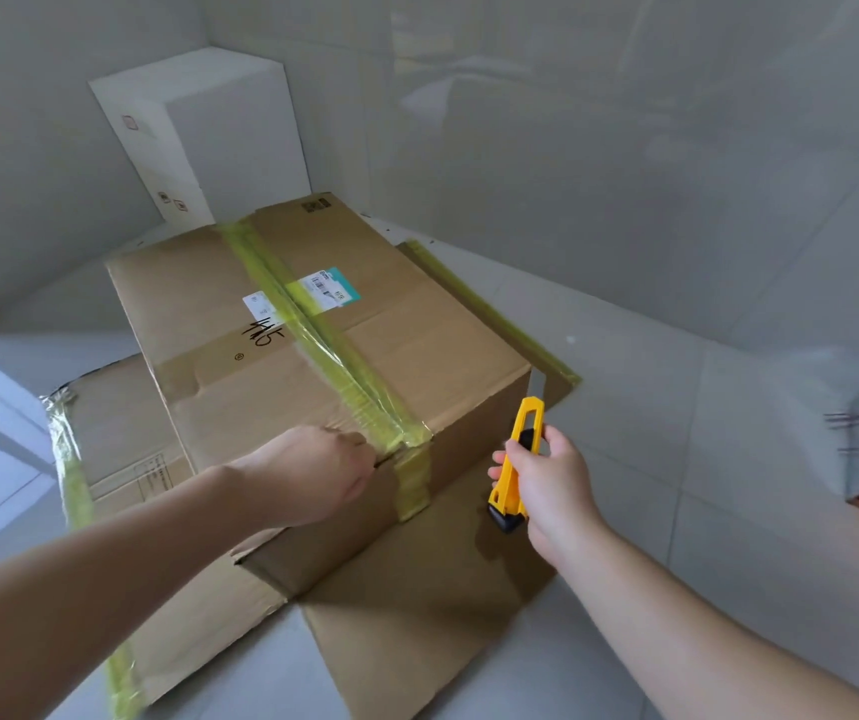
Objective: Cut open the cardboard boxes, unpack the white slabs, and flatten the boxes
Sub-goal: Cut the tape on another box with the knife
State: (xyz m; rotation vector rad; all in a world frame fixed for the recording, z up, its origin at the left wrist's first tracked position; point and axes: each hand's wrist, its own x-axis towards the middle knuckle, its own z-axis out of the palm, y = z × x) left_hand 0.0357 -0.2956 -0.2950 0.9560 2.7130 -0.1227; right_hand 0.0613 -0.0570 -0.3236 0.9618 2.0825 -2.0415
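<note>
Leftmost, flattened brown cardboard sheets w/ yellow-green tape (121, 475) lie on the pale tiled floor (677, 459). On top of them sits the sealed brown cardboard box (313, 356), its lid taped lengthwise w/ yellow-green tape (323, 350). Left hand (313, 475) rests at the box's near top edge, fingers curled at the tape end; exact grip can't be told. Behind, a stack of white slabs (209, 132) stands in the corner. Right hand (547, 475) grips a yellow plastic utility knife (518, 459), blade extended, just beside the box's right corner.
</note>
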